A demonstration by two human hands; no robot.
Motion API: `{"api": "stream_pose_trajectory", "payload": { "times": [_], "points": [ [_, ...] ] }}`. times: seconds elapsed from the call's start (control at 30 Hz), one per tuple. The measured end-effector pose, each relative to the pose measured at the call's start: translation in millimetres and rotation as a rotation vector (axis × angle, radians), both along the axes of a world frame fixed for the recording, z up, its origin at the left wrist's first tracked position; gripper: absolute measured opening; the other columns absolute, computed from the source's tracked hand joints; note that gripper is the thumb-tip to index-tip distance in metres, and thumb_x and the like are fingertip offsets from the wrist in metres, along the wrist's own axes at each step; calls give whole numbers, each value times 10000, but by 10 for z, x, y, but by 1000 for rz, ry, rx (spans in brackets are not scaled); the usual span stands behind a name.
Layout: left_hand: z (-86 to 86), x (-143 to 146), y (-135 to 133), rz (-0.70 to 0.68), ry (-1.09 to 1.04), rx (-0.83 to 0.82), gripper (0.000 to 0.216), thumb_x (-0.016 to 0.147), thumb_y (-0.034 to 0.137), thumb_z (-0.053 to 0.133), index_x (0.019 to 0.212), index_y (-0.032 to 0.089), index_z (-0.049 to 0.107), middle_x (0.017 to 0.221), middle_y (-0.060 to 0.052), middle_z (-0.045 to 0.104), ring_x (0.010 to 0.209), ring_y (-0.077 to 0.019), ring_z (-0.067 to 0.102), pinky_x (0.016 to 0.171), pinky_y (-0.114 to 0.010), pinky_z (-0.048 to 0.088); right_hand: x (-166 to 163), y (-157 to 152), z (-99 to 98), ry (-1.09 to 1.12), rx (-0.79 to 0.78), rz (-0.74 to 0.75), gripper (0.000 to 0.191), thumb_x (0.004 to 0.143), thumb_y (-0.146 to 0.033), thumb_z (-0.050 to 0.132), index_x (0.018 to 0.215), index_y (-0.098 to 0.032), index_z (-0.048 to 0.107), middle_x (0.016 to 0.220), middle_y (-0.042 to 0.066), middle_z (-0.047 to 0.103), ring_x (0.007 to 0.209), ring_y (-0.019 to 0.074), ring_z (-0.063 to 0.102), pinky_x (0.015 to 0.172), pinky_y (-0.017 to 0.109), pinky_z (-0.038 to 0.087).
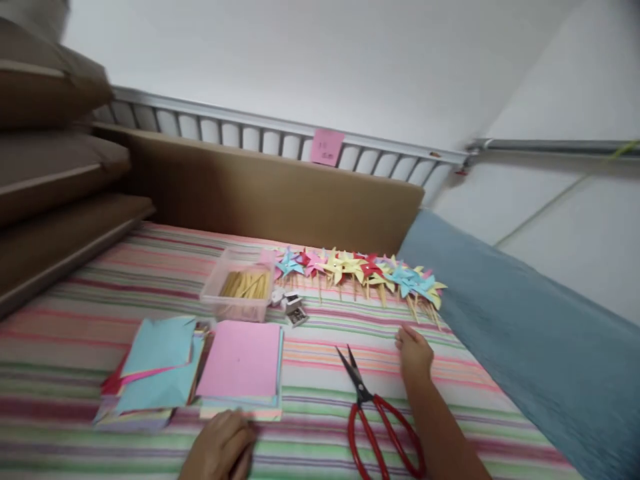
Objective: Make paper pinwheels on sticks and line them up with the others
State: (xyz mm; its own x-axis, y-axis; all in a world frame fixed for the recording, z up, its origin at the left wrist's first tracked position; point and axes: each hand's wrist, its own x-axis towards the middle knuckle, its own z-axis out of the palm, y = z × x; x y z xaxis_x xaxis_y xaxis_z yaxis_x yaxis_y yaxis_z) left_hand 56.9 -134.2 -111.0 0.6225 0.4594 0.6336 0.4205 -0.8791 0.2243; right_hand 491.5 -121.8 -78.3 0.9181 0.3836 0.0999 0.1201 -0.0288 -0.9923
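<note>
My left hand (220, 445) rests on the striped cloth with its fingers curled, just below a stack of square paper (243, 360) topped with pink; nothing shows in it. My right hand (415, 352) is closed in a loose fist over the cloth, and no object sticks out of it. Beyond it lies a row of paper pinwheels (345, 267) on wooden sticks, in yellow, pink, red and blue. Between my hands lie red-handled scissors (364, 395), blades slightly apart and pointing away from me.
Cut paper pieces (155, 373) are piled at the left. A clear plastic box (213, 293) holds wooden sticks, beside a small open box (296, 312) of tiny parts. Brown cardboard (275, 193) stands along the back rail. Large brown packages (55, 160) are stacked at the far left.
</note>
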Motion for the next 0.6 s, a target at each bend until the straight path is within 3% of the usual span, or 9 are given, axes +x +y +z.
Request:
{"api": "stream_pose_trajectory", "payload": {
  "times": [0.07, 0.17, 0.27, 0.37, 0.5, 0.6],
  "points": [
    [52, 1, -51, -16, 33, -104, 206, 803, 123, 517, 960, 239, 582, 829, -33, 689, 786, -178, 640, 750, -292, 516, -373, -78, 130, 39, -2, 90, 291, 802, -312, 616, 1003, -102, 600, 886, 62, 636, 749, 161, 612, 660, 308, 514],
    [158, 9, -143, -54, -11, -217, 197, 808, 84, 480, 930, 217, 560, 782, -36, 663, 727, -174, 613, 699, -310, 506, -1128, -110, 307, 55, -4, 344, 344, 679, -345, 691, 950, -134, 659, 848, 57, 680, 698, 165, 626, 632, 285, 510],
    [279, -48, -159, -59, -84, -260, 175, 817, 84, 470, 914, 207, 549, 759, -37, 645, 694, -171, 589, 633, -301, 486, -1931, -1, 406, 60, -28, 568, 309, 648, -357, 693, 869, -142, 698, 764, 64, 706, 651, 183, 634, 595, 293, 513],
    [433, -263, -18, 26, -159, -251, 173, 829, 100, 474, 921, 216, 564, 777, -36, 648, 736, -174, 595, 668, -305, 484, -2547, 145, 412, 48, -54, 730, 253, 652, -342, 682, 814, -150, 711, 724, 57, 707, 626, 190, 638, 598, 305, 515],
    [586, -820, 411, 355, -187, -230, 250, 821, 207, 532, 1068, 220, 570, 1029, -79, 650, 981, -223, 581, 871, -375, 454, -2943, 216, 317, 20, -73, 863, 216, 678, -332, 659, 802, -161, 707, 744, 59, 698, 650, 200, 636, 630, 320, 515],
    [595, -1262, 775, 499, -170, -277, 327, 798, 324, 549, 1103, 207, 570, 1119, -92, 625, 1061, -258, 551, 937, -418, 423, -3018, 198, 232, -7, -81, 913, 201, 702, -337, 643, 790, -166, 703, 768, 70, 687, 699, 217, 631, 652, 327, 512]
  ]
}}
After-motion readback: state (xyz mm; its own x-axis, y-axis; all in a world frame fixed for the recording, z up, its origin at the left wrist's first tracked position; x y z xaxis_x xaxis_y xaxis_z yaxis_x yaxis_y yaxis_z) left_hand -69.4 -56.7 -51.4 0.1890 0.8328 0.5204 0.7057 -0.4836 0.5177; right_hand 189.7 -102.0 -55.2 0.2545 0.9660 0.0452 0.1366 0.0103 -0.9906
